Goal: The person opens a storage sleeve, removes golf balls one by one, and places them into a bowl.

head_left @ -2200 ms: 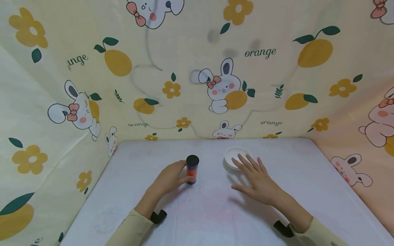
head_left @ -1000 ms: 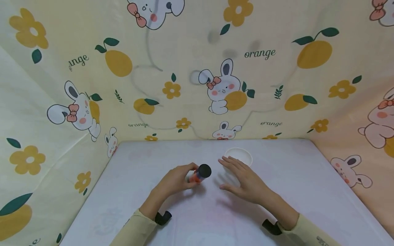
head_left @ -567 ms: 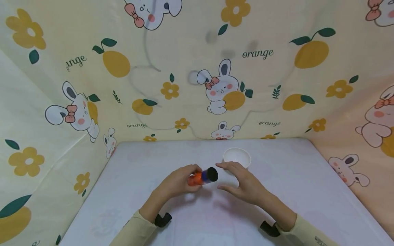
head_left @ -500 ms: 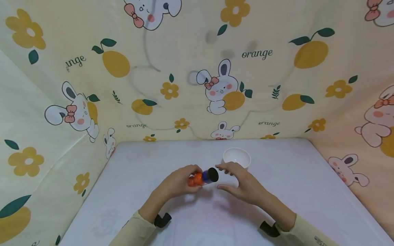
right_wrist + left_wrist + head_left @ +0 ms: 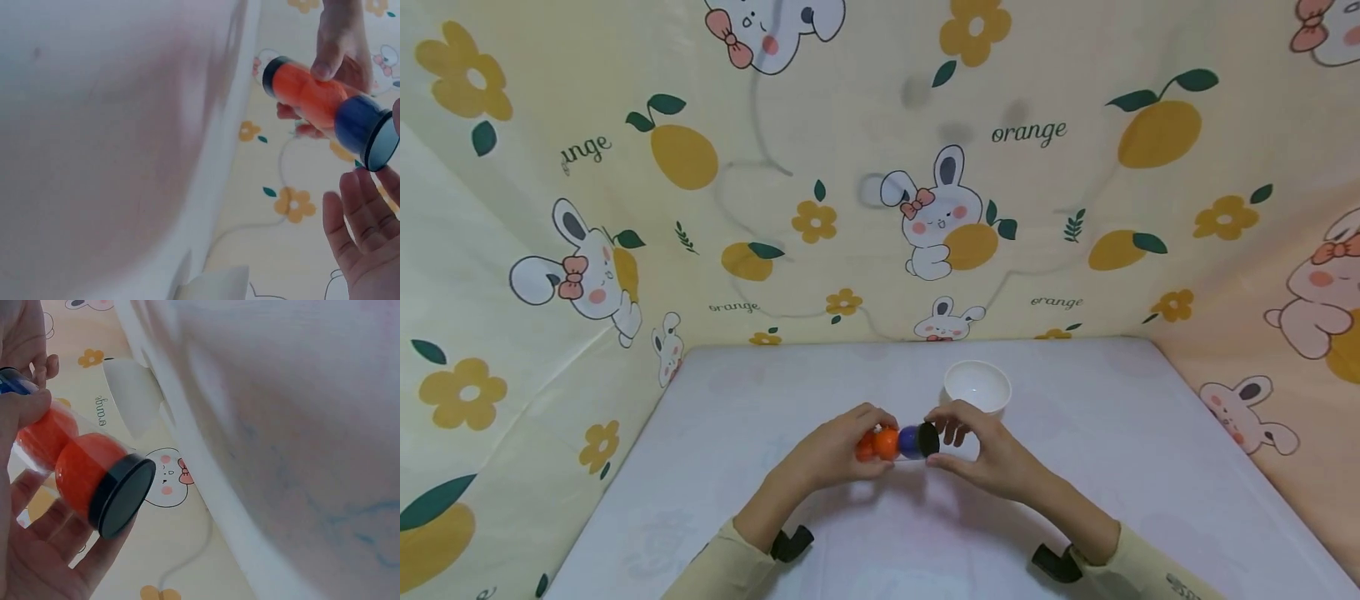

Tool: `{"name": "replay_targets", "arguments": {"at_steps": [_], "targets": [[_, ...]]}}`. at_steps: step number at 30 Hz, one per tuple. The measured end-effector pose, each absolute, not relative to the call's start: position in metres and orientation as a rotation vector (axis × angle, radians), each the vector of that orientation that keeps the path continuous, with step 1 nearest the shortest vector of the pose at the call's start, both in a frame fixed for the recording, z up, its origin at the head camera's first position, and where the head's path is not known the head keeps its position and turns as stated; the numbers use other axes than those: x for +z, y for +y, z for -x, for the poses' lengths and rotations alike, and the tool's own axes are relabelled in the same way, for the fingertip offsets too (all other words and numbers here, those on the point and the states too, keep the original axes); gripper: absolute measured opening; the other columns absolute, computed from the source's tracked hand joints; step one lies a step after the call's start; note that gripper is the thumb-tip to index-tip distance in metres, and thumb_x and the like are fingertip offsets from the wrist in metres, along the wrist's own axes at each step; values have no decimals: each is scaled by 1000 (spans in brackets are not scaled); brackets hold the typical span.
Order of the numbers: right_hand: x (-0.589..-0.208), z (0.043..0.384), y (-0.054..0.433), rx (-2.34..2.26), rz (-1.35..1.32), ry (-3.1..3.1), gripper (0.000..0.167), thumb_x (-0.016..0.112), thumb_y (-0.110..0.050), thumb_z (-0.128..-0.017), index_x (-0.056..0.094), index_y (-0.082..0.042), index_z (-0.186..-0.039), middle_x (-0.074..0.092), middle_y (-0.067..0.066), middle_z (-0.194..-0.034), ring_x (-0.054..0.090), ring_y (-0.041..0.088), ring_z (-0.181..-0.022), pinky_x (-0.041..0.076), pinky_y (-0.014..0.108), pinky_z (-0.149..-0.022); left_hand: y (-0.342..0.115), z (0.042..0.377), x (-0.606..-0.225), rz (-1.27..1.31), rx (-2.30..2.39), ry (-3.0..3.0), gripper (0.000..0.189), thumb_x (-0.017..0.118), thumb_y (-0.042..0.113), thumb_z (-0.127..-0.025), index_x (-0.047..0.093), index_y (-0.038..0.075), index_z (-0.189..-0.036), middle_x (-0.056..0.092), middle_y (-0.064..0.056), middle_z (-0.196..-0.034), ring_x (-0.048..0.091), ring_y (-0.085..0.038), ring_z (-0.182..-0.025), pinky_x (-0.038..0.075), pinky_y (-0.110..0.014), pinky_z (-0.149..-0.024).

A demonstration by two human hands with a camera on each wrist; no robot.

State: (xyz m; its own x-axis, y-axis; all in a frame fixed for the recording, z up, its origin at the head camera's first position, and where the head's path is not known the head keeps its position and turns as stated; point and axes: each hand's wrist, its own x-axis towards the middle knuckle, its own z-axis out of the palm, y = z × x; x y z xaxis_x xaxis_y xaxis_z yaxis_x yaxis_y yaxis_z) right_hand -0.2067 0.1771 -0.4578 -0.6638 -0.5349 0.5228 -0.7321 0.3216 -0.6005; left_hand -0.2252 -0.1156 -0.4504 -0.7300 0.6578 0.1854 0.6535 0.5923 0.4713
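Note:
A clear tube (image 5: 886, 443) with black end caps holds two orange balls (image 5: 87, 472) and a blue ball (image 5: 356, 122). It lies nearly level above the white table, its blue end toward the right. My left hand (image 5: 823, 450) grips the orange end, thumb on one side and fingers on the other. At the blue end, my right hand (image 5: 992, 450) has its thumb and a fingertip on opposite edges of the black cap (image 5: 929, 440), pinching it. Its other fingers are spread below the cap in the right wrist view.
A white bowl (image 5: 977, 387) stands on the table (image 5: 790, 375) just behind my right hand. Printed cloth (image 5: 850, 108) with rabbits and oranges walls the table at the back and both sides. Black wrist mounts (image 5: 792, 543) sit under the sleeves.
My left hand has lifted the tube off the table and tipped it from upright to level, cap end to the right. The right hand has come from over the bowl to the cap.

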Motion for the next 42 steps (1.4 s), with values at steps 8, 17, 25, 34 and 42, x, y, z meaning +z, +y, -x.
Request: {"name": "replay_targets", "arguments": {"at_steps": [8, 17, 25, 34, 42], "targets": [[-457, 207, 174, 1394, -1142, -2386, 50, 93, -14, -86, 63, -15, -126, 70, -3, -112, 66, 24, -88, 60, 34, -73, -117, 224, -451, -1167, 791, 2812, 48, 86, 30, -92, 65, 19, -133, 72, 5, -115, 62, -10, -97, 57, -31, -89], [-459, 213, 173, 1480, -1191, -2384, 53, 93, -14, -86, 56, -15, -123, 63, 6, -101, 62, 28, -79, 58, 36, -67, -119, 226, -453, -1227, 810, 2818, 48, 88, 30, -90, 66, 19, -131, 71, 6, -115, 61, -9, -98, 56, -29, -87], [-461, 217, 176, 1548, -1176, -2483, 49, 90, -20, -90, 51, -16, -118, 60, 15, -91, 61, 28, -76, 57, 33, -66, -119, 226, -458, -1254, 844, 2763, 49, 84, 29, -94, 64, 19, -138, 68, 7, -116, 62, -6, -96, 57, -28, -87], [-464, 222, 180, 1598, -1154, -2511, 48, 92, -17, -87, 52, -15, -114, 58, 16, -91, 60, 28, -76, 58, 38, -65, -117, 230, -459, -1287, 906, 2651, 51, 81, 26, -99, 62, 11, -144, 70, 0, -128, 64, -11, -111, 56, -34, -101], [-466, 227, 182, 1637, -1147, -2484, 49, 94, -15, -85, 55, -15, -116, 58, 12, -92, 63, 25, -84, 61, 43, -74, -115, 231, -458, -1260, 911, 2652, 49, 79, 24, -101, 61, 12, -145, 70, -2, -132, 64, -13, -114, 55, -36, -103]]}}
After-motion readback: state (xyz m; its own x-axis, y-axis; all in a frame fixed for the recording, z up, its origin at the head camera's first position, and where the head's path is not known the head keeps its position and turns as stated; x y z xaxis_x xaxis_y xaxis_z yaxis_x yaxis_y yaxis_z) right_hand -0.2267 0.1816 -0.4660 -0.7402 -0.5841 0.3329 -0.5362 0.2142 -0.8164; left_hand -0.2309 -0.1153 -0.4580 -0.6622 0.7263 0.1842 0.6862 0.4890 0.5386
